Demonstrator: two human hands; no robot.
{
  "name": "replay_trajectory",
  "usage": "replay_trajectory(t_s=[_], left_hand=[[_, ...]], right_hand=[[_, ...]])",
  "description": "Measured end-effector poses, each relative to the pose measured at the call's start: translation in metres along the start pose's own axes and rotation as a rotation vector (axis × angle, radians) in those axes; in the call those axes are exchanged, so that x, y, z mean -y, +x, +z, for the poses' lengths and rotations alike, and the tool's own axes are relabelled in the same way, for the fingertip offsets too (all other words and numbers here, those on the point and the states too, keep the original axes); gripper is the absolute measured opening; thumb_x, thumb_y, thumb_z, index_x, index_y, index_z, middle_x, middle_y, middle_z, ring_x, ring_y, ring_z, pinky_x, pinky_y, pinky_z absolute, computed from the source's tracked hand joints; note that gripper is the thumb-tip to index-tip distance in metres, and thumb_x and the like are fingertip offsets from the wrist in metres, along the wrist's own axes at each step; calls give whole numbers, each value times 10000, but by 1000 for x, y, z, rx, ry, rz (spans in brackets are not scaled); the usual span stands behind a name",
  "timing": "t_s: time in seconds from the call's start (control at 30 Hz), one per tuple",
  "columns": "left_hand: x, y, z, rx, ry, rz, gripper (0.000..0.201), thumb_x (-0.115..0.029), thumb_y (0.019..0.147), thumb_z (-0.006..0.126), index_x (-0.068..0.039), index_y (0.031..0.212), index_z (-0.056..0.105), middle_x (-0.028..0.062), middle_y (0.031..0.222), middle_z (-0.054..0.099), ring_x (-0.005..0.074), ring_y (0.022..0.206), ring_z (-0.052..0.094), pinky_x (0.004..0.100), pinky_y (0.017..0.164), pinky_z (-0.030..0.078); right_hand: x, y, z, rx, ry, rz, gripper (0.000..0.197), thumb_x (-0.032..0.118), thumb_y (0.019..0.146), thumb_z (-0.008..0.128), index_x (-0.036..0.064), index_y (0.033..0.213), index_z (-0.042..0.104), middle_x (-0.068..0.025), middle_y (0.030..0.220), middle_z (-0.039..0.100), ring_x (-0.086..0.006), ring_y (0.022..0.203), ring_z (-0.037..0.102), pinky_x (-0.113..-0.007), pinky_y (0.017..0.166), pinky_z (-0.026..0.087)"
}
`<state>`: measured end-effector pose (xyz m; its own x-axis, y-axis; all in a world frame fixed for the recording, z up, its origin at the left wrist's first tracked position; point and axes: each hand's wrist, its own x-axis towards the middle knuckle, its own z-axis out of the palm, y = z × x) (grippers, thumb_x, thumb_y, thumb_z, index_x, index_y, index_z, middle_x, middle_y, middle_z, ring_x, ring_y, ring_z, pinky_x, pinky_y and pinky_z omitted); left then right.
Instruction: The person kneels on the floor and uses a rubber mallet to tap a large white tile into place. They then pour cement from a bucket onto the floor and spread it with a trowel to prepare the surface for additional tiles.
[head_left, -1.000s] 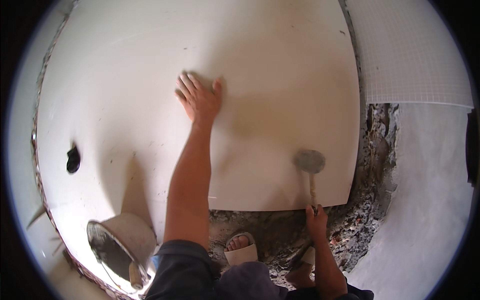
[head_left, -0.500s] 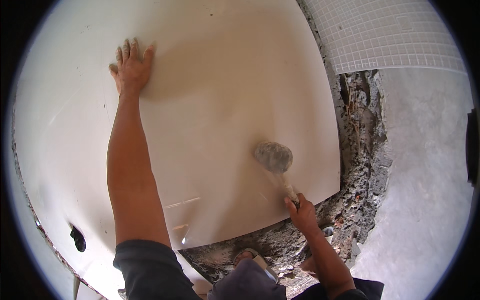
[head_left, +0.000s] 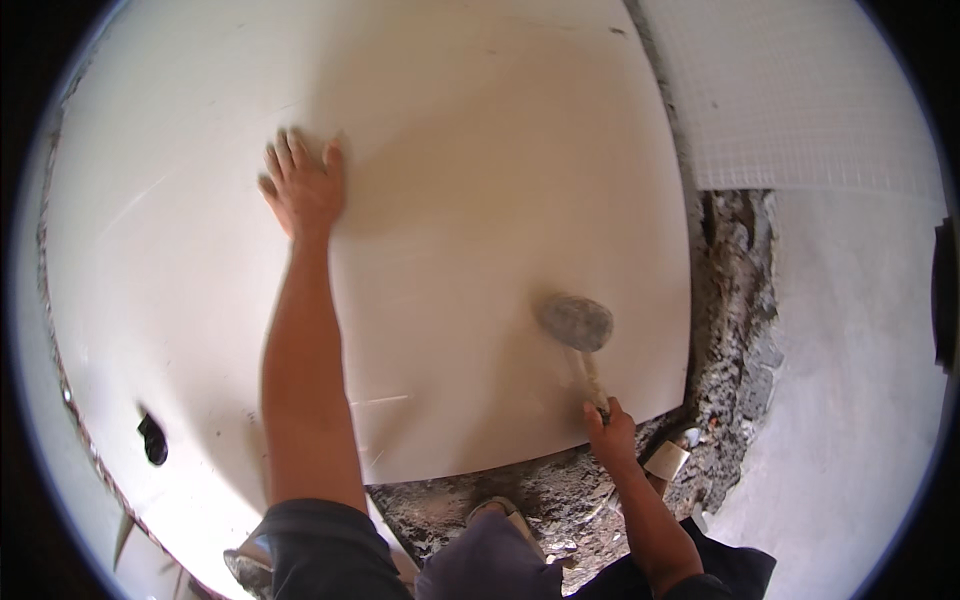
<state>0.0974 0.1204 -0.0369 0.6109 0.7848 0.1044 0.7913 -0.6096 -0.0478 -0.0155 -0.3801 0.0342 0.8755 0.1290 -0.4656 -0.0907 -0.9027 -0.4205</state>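
A large glossy cream tile (head_left: 460,240) lies flat in front of me. My left hand (head_left: 308,190) is open, its fingers spread and palm down on the tile's surface toward the far left. In my right hand (head_left: 610,435), closed round the handle, is a mallet (head_left: 577,322) with a dark grey rounded head and a pale, dirty handle. The mallet head is over the tile's near right part; whether it touches the surface I cannot tell.
Rough broken mortar (head_left: 735,330) runs along the tile's right and near edges. Farther right is smooth grey concrete (head_left: 850,370), with small-grid white tiling (head_left: 800,100) beyond. A dark hole (head_left: 153,440) shows at left. My sandalled foot (head_left: 500,508) stands by the near edge.
The view has shifted, so the hands and tile appear lower and more to the right. My left hand stays flat on the tile; my right hand keeps hold of the mallet.
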Motion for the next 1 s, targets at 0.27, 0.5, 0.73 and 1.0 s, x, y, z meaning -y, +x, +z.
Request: replay_trajectory(t_s=[0.27, 0.5, 0.73, 1.0], left_hand=[[14, -18, -14, 113, -61, -115, 785, -609, 952, 294, -55, 1504, 221, 84, 1590, 165, 237, 1476, 102, 523, 1178, 67], [10, -13, -19, 136, -108, -106, 789, -602, 950, 317, -45, 1501, 222, 101, 1589, 159, 231, 1479, 88, 533, 1175, 55], [9, -14, -20, 146, -75, -117, 798, -602, 951, 316, -33, 1500, 211, 116, 1588, 157, 237, 1480, 67, 524, 1174, 57], [9, -13, -19, 139, -79, -108, 813, -622, 942, 310, -44, 1504, 206, 107, 1588, 163, 239, 1480, 75, 519, 1175, 66]], right_hand=[[89, 89, -51, -288, 432, -323, 285, 243, 922, 595, -38, 946, 552, -182, 693, 603, -286, 609, 619, -372, 567, 472], [122, 148, -51, -428, 251, -263, 258, 240, 970, 523, -9, 902, 511, -76, 632, 488, -175, 547, 509, -323, 494, 400], [101, 147, -68, -421, 101, -189, 312, 262, 957, 569, -47, 985, 538, -99, 686, 549, -213, 590, 534, -371, 544, 434], [96, 201, -78, -572, 413, 8, 342, 280, 948, 596, -60, 962, 563, -124, 690, 561, -198, 641, 542, -364, 583, 455]])
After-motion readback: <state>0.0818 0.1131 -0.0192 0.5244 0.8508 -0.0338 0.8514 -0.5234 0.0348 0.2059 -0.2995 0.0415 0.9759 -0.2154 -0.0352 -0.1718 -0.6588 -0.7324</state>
